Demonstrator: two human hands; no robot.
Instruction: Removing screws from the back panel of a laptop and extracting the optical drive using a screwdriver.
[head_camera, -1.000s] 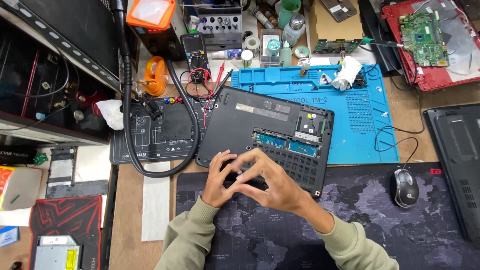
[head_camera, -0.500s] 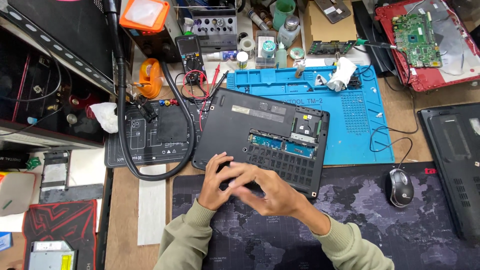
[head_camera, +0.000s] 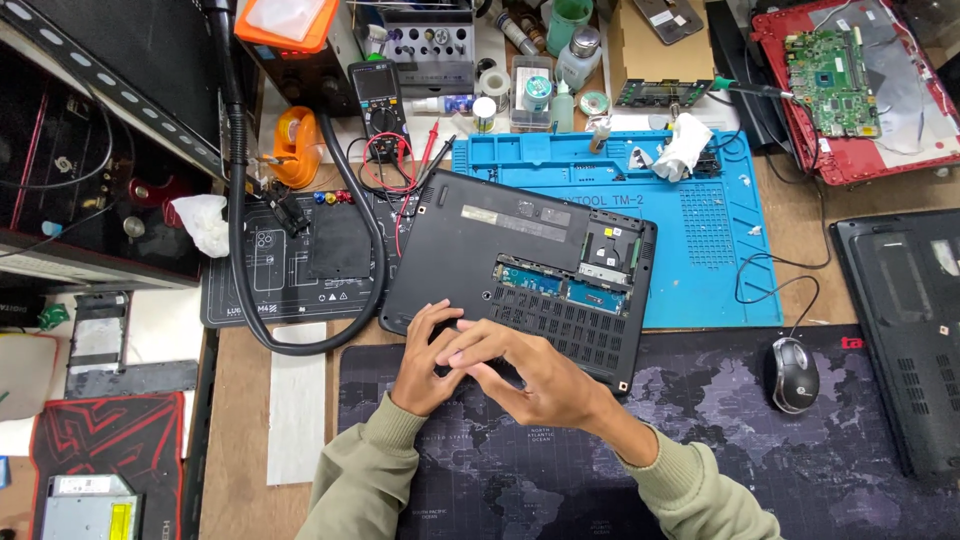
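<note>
A black laptop (head_camera: 520, 250) lies upside down, partly on a blue work mat (head_camera: 720, 230) and partly on a dark world-map desk mat (head_camera: 800, 470). A small hatch in its base is open and shows green memory boards (head_camera: 560, 285). Both hands work at the laptop's near left edge. My left hand (head_camera: 422, 362) grips that edge with bent fingers on the base. My right hand (head_camera: 525, 378) lies across it, fingers spread and pointing left, touching the edge. What is under the fingers is hidden.
A grey mouse (head_camera: 795, 375) sits on the desk mat to the right. Another black laptop base (head_camera: 910, 320) lies at the right edge, and a red shell with a green board (head_camera: 850, 80) at the back right. A multimeter (head_camera: 378, 95), black hose (head_camera: 240, 250) and bottles crowd the back.
My right hand has slid left over my left hand, and its fingers have spread. The laptop has stayed where it was. The view has shifted slightly.
</note>
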